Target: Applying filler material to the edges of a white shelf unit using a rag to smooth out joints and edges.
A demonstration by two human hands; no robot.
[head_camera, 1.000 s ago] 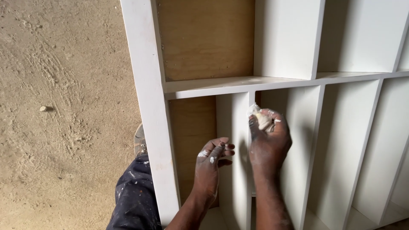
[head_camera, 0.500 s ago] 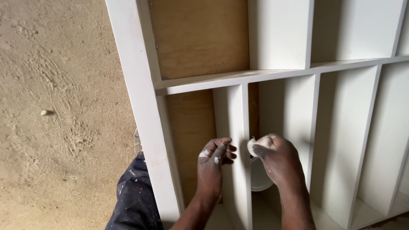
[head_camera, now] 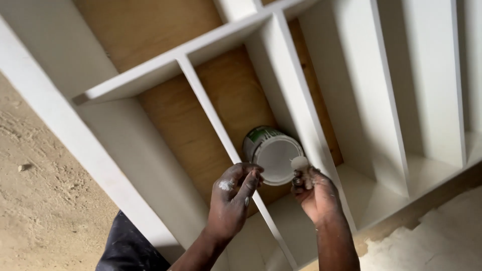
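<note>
While the round white tub (head_camera: 274, 153) with a green band is sitting inside a wooden-backed box of the white shelf (head_camera: 226, 35), the right hand (head_camera: 314, 193) is pinching a white lump (head_camera: 299, 163) at its rim, and the left hand (head_camera: 232, 199) is hanging loose, fingers curled, holding nothing.

An open round tin (head_camera: 273, 153) of white filler sits inside a white shelf compartment on the brown wooden back panel, tilted. A small white lump (head_camera: 299, 163) is pinched at its rim.
</note>
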